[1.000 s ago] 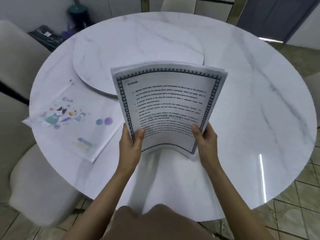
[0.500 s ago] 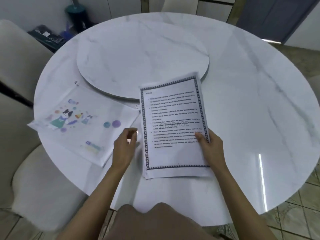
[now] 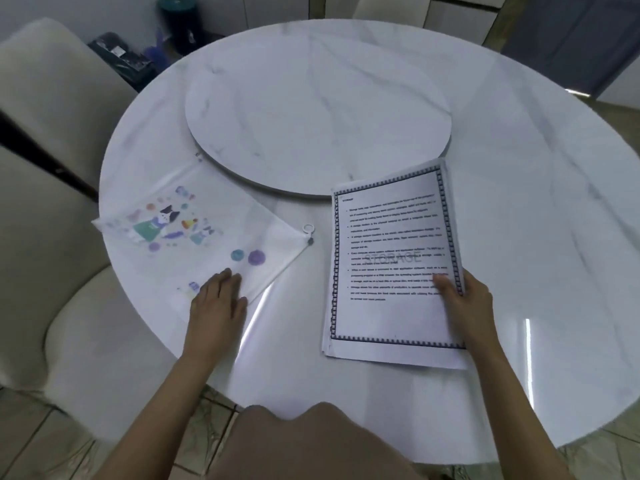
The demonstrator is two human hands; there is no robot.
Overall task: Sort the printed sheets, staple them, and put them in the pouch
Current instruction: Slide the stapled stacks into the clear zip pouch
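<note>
On the round marble table, just beside the near rim of the raised circular turntable, one stack of printed sheets is laid flat; the paper is white, matte and rectangular, with a dark patterned border around blurred text. Its right edge is pinched by the right hand, thumb on top, the other fingers hidden beneath. To the turntable's near left, one flat translucent pouch is seen, smooth and printed with small coloured cartoon figures and dots, with a white ring pull at its corner. The left hand is rested palm-down on the pouch's near edge, fingers together and seemingly flat, nothing gripped. Two cream upholstered chairs are visible left of the table.
</note>
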